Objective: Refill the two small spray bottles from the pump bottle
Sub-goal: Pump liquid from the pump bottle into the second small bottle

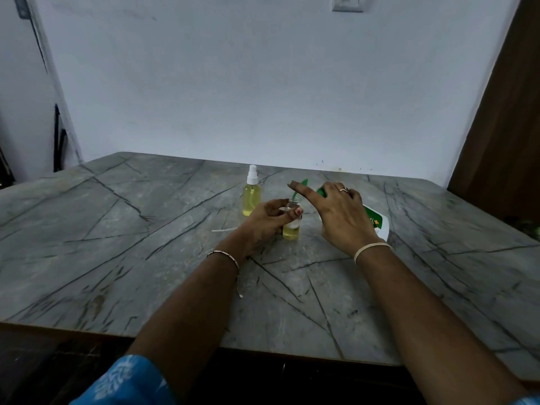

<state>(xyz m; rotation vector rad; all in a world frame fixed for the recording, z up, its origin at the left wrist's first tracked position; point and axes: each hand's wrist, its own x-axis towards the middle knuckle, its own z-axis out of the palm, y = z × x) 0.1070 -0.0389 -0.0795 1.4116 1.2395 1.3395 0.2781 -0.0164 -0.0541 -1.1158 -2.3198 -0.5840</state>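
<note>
Left hand [263, 225] curled, gripping — right hand [342, 217] clasping, forefinger [302, 191] outstretched.

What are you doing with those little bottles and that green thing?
A person is refilling a little bottle. The left hand holds the open small bottle, partly full of yellow liquid, upright on the table. The right hand tips the pump bottle so its green spout points down at the small bottle's mouth. The other spray bottle, with its white sprayer on, stands just behind on the left.
</note>
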